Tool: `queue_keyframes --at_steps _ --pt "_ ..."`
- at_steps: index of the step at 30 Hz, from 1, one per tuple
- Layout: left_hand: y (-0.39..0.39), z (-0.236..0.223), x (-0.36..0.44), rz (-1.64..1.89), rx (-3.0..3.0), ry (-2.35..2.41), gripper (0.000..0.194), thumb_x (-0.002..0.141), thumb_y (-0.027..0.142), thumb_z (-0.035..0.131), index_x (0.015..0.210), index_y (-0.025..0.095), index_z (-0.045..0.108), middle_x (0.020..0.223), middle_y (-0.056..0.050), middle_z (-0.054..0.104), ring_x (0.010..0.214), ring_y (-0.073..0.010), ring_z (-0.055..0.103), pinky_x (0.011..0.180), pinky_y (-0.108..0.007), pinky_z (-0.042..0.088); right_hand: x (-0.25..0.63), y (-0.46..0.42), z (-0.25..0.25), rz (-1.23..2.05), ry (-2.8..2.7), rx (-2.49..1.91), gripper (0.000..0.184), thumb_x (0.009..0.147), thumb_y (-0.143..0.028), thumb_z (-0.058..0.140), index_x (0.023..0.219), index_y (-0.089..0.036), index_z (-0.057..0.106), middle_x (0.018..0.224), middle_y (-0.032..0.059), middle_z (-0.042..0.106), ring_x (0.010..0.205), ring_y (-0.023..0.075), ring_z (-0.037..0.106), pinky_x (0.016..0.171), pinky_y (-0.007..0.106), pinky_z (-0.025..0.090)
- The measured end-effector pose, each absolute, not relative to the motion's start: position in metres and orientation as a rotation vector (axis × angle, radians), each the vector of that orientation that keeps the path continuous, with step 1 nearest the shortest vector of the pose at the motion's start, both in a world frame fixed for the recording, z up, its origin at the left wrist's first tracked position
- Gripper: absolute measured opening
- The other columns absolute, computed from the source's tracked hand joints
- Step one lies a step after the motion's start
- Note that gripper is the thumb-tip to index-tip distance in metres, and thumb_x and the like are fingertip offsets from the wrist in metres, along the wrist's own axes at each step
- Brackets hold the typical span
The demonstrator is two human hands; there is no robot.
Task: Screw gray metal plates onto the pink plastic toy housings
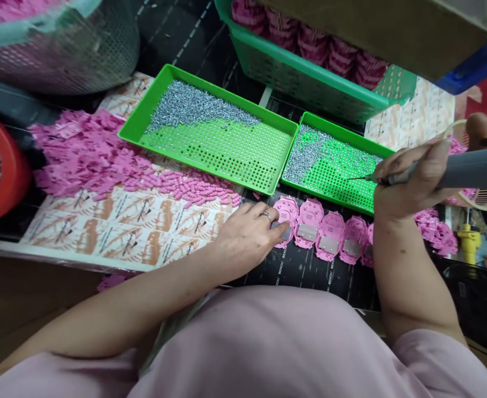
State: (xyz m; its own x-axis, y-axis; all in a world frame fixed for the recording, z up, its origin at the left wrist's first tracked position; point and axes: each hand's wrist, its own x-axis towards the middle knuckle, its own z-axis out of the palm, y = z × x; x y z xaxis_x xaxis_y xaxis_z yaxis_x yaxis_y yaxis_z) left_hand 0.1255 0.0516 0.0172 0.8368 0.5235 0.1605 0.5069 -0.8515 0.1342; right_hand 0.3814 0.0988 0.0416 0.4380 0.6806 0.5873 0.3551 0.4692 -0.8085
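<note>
My right hand (417, 171) is closed around a grey tool (471, 168), its thin tip over the smaller green tray (338, 188) of screws. My left hand (249, 232) has its fingers on the leftmost pink casing (285, 213). Beyond it is the larger green tray (230, 155), also with screws.
</note>
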Motion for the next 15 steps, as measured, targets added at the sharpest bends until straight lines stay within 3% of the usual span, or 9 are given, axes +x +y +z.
queue_keyframes --at_steps 3,7,15 --pt "0.0524 0.0165 0.1249 0.269 2.92 0.807 0.019 0.087 0.026 0.065 0.105 0.021 0.07 0.092 -0.006 0.067 0.085 -0.022 0.057 0.071 -0.034 0.04 0.373 0.1042 0.042 0.053 -1.019 -0.995 0.036 0.086 -0.042 0.055 0.058 -0.023 0.04 0.039 -0.0082 0.034 0.029 0.0067 0.036 0.029 0.022 0.028" --pt "0.0532 0.0167 0.1255 0.278 2.908 0.808 0.021 0.086 0.024 0.066 0.106 0.021 0.07 0.092 -0.006 0.067 0.085 -0.0223 0.057 0.071 -0.034 0.041 0.3725 0.108 0.0431 0.091 -1.027 -0.954 0.012 0.083 -0.033 0.055 0.084 -0.023 0.048 0.042 -0.0117 0.042 0.031 0.0081 0.041 0.031 0.02 0.033" --pt "0.0525 0.0174 0.1255 0.291 2.893 0.818 0.019 0.087 0.024 0.064 0.105 0.02 0.07 0.092 -0.007 0.067 0.084 -0.0211 0.056 0.07 -0.033 0.04 0.3748 0.108 0.0406 0.105 -1.097 -0.858 0.024 0.089 -0.029 0.057 0.107 -0.022 0.044 0.046 -0.0142 0.043 0.03 0.006 0.038 0.031 0.017 0.033"
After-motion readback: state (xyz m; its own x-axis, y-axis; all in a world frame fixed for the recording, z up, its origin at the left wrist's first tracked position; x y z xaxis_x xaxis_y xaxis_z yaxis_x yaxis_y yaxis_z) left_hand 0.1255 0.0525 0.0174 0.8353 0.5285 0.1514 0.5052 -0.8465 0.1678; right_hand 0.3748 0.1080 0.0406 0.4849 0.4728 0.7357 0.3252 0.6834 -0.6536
